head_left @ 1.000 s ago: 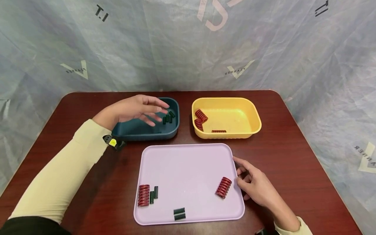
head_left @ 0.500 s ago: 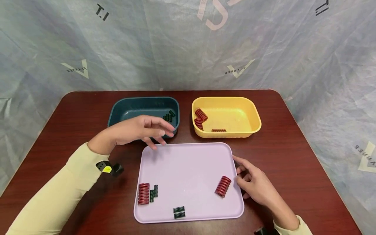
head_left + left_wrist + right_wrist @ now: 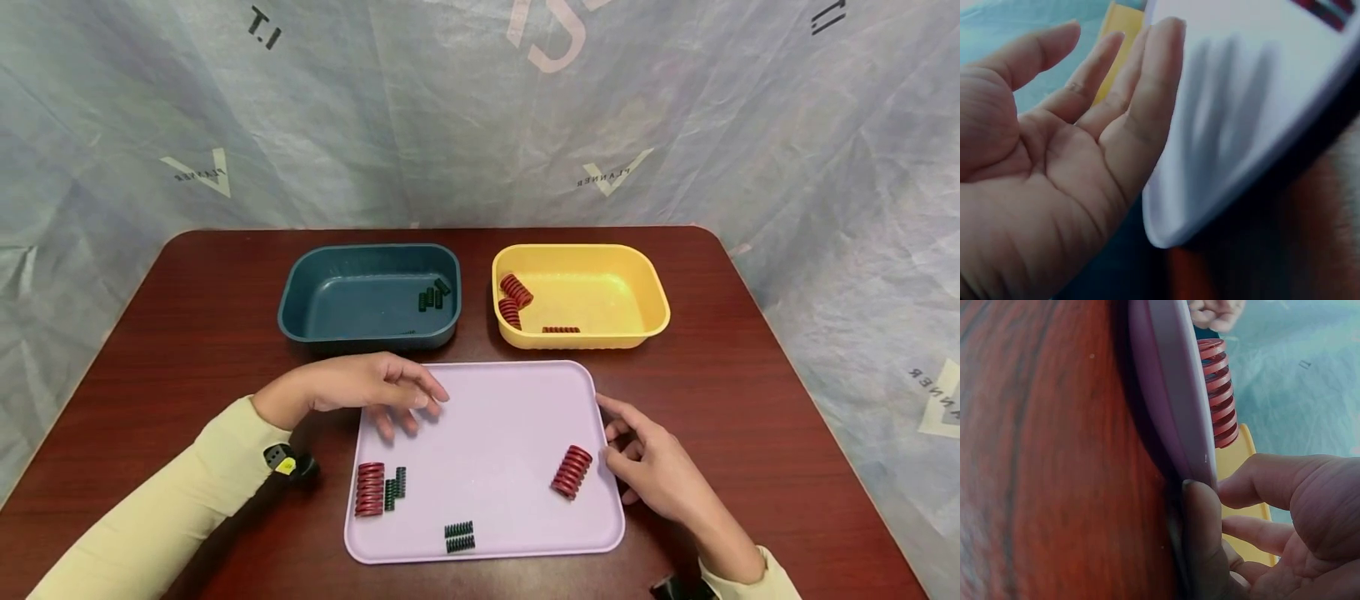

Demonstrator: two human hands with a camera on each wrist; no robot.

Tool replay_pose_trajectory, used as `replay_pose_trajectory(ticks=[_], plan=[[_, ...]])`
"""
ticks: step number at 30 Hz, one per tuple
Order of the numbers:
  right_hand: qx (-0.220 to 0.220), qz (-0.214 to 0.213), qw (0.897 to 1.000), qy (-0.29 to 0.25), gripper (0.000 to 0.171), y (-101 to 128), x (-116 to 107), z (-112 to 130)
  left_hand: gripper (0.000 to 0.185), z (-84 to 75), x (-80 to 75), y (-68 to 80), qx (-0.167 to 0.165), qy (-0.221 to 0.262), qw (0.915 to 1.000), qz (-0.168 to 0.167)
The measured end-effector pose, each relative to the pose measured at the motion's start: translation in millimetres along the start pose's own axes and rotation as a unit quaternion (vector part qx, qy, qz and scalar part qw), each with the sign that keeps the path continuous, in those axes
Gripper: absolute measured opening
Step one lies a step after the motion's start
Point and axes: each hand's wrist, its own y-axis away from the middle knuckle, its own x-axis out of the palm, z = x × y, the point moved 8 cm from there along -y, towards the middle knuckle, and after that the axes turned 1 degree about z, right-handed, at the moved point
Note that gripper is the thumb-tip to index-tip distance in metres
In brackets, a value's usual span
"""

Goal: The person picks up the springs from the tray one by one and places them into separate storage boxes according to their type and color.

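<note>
My left hand point(image 3: 390, 392) hovers open, palm down, over the far left corner of a lilac tray point(image 3: 487, 417); the left wrist view shows its empty palm point(image 3: 1085, 156) beside the tray's rim point(image 3: 1241, 144). On the table at the tray's right edge rests my right hand point(image 3: 633, 450), fingers relaxed, holding nothing; its fingertips point(image 3: 1200, 531) touch the rim point(image 3: 1166, 394). A large red spring point(image 3: 572, 472) lies just left of that hand, also seen in the right wrist view point(image 3: 1217, 387). Another red spring point(image 3: 369, 488) and small dark green springs point(image 3: 393, 487) lie below the left hand.
More green springs point(image 3: 459, 537) lie at the tray's near edge. A dark blue bin point(image 3: 367, 250) at the back holds green springs point(image 3: 431, 297). The yellow bin point(image 3: 585, 250) beside it holds red springs point(image 3: 513, 292). Plastic sheeting walls in the brown table point(image 3: 750, 350).
My left hand has drawn back from over the blue bin toward me, to the tray's far left corner. The right hand has stayed at the tray's edge.
</note>
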Motion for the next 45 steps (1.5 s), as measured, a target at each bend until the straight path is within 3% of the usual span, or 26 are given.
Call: replay_pose_trajectory(ticks=[7,20,30,38,41,45], plan=[[0.000,-0.001,1.000,0.001,0.064,-0.9,-0.4,0.2,0.033,15.3,15.0,-6.7,-0.028,0.007,0.9989,0.036],[-0.004,-0.002,1.000,0.001,0.065,-1.1,-0.5,0.6,0.031,19.6,31.8,-16.7,-0.028,0.007,0.9949,0.097],[-0.004,-0.001,1.000,-0.001,0.065,-1.2,-0.4,0.7,0.028,22.0,46.6,-19.4,-0.058,-0.015,0.9872,0.148],[-0.006,-0.002,1.000,0.000,0.064,-1.7,-0.5,0.7,0.028,21.3,41.4,-21.6,-0.058,-0.001,0.9904,0.126],[-0.004,-0.003,1.000,0.001,0.064,-1.7,-0.7,0.3,0.030,18.5,30.0,-22.3,-0.048,0.020,0.9945,0.091],[-0.004,-0.003,1.000,0.002,0.064,-1.4,-0.6,-0.5,0.034,13.5,6.0,-21.5,-0.021,0.043,0.9986,0.021]])
